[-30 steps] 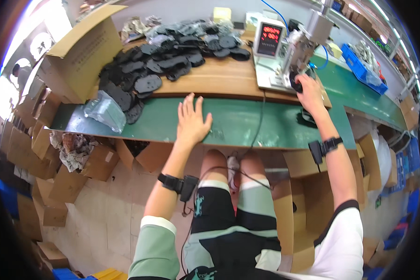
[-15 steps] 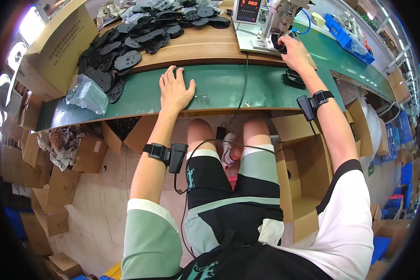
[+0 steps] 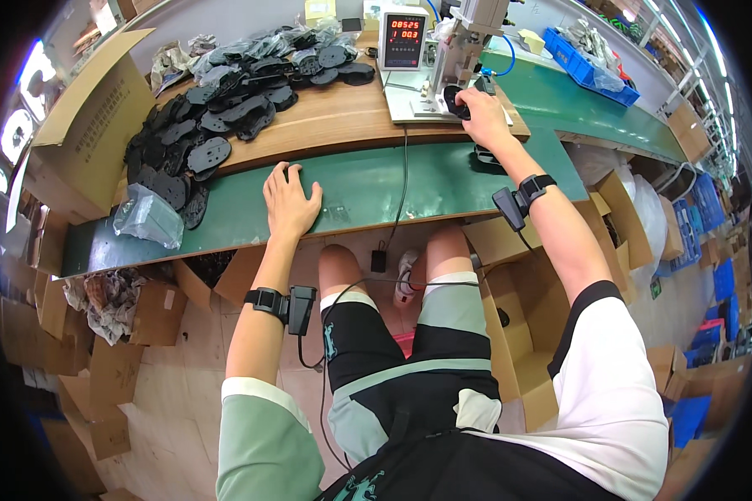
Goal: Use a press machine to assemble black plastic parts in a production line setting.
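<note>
Black piece (image 3: pixel 454 99) at the metal press (image 3: pixel 462 60), held in the right hand (image 3: pixel 486 122).
Flat black pieces (image 3: pixel 210 154) heap on the wooden board (image 3: pixel 326 111); the left hand (image 3: pixel 290 205) still rests on the green table (image 3: pixel 361 189), fingers spread; the display (image 3: pixel 403 40) shows different red digits than before; the right hand's fingers stay closed on the piece.

One left hand (image 3: pixel 290 203), one right hand (image 3: pixel 485 119); by the right, one press (image 3: pixel 458 63), one display (image 3: pixel 403 42); beyond the left, uncountably many black pieces (image 3: pixel 209 154).
</note>
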### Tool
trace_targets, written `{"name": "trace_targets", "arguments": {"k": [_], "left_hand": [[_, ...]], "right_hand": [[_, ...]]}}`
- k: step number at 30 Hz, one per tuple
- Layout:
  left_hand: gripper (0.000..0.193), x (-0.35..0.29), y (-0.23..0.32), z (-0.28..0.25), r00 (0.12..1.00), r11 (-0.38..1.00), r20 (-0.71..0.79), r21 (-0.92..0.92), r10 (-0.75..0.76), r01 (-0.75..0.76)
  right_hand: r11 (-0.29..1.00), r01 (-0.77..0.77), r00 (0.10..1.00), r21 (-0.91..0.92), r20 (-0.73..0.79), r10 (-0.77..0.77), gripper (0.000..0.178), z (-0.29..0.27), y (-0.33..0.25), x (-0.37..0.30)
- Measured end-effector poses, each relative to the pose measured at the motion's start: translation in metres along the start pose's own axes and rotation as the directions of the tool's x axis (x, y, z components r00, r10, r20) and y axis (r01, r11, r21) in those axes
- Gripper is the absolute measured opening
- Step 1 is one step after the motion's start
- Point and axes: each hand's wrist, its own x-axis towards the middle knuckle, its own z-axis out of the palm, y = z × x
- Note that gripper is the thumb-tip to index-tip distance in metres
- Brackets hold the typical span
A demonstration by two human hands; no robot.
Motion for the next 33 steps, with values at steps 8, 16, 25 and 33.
{"name": "trace_targets", "arguments": {"k": [8, 16, 25, 33], "left_hand": [[0.045, 0.001, 0.001, -0.006, 1.000, 0.998, -0.009, -0.056, -0.004, 0.003], [0.044, 0.002, 0.005, -0.010, 1.000, 0.999, -0.005, -0.036, 0.008, -0.008], [0.048, -0.003, 0.012, -0.026, 0.990, 0.999, -0.141, -0.045, 0.000, -0.007], [0.040, 0.023, -0.106, -0.083, 0.865, 0.967, -0.443, -0.013, -0.235, 0.255]], "right_hand": [[0.998, -0.034, 0.988, 0.060, -0.146, 0.043, 0.036, 0.003, -0.009, -0.015], [0.984, -0.100, 0.965, 0.147, -0.225, 0.131, 0.036, 0.006, -0.022, -0.016], [0.967, -0.181, 0.918, 0.178, -0.323, 0.232, 0.033, 0.030, -0.024, -0.017], [0.967, -0.164, 0.920, 0.193, -0.324, 0.221, 0.038, 0.025, -0.024, -0.021]]}}
